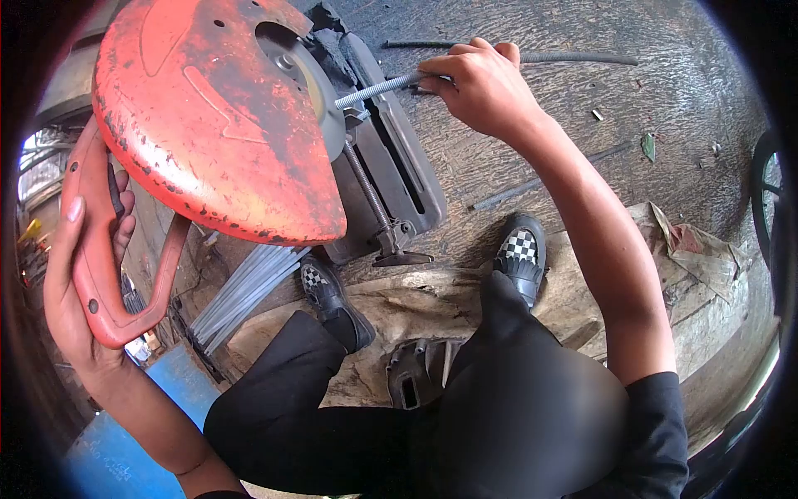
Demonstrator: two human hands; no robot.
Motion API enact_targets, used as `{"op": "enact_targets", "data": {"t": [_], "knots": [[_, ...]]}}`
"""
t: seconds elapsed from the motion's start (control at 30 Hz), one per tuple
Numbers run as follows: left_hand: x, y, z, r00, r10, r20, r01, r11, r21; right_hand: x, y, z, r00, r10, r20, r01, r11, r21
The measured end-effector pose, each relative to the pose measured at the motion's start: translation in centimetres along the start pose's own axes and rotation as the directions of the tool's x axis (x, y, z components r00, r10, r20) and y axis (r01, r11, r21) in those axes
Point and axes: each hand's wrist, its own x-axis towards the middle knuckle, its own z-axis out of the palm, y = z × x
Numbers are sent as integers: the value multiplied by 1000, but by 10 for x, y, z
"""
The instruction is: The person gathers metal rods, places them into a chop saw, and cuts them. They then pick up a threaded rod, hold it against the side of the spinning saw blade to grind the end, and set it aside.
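Gripping the red handle (170, 266), the left hand (62, 283) is wrapped closed around it, with the saw's orange guard (199, 116) tilted up; past the checkered shoes (519, 249) a bundle of grey rods (245, 291) lies loose on the floor, in no container; farther out the right hand (482, 87) pinches a threaded rod (378, 89), its end just beside the disc (320, 100); this looks like lining up, and a cut would call for the rod held steady.

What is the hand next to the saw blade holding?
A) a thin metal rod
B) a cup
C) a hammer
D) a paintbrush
A: the right hand grips a metal rod that runs under the red guard, while the left hand holds the red handle.
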Motion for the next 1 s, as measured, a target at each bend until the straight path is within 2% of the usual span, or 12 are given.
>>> {"op": "enact_targets", "data": {"t": [0.03,0.6,1.0], "knots": [[-1,1,3,1000,12,-4,-12,998,-61,1,0,1,1000,2,-1,-2,1000,-1],[0,1,-2,1000,20,2,-20,998,-64,6,-11,3,998,-61,11,62,992,-108],[-1,1,0,1000,8,1,-8,999,-54,-1,-17,-12,997,-77,11,78,995,-60]]}}
